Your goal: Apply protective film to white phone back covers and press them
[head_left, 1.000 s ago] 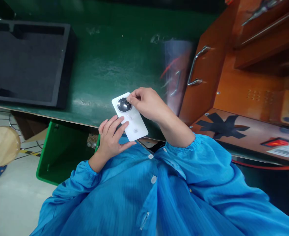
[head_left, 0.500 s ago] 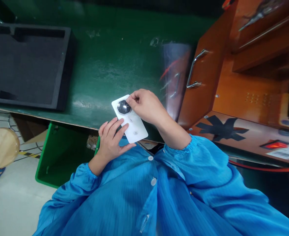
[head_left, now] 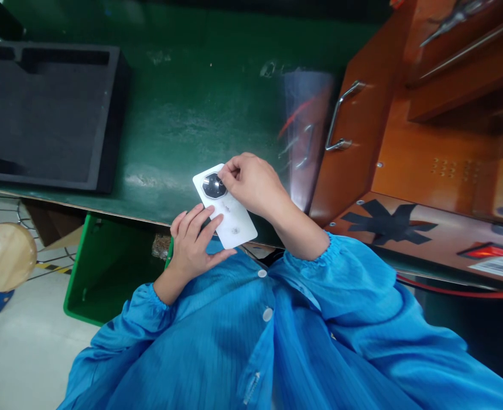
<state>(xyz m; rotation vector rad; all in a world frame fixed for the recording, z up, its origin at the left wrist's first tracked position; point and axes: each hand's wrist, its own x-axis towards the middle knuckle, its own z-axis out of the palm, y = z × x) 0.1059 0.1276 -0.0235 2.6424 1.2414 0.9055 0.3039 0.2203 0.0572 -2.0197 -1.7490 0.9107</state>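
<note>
Against the smooth, rectangular white phone (head_left: 237, 219) rest left fingers (head_left: 211, 228).

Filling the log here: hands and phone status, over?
Left hand on phone. Right hand pinched at lens edge. Phone back up; only hands cover it.

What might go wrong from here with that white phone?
In this view the white phone overlaps the front edge of the green bench, so if the left hand slips, it might fall. The right hand has its fingertips at the glossy dark camera disc, which might get smudged.
</note>
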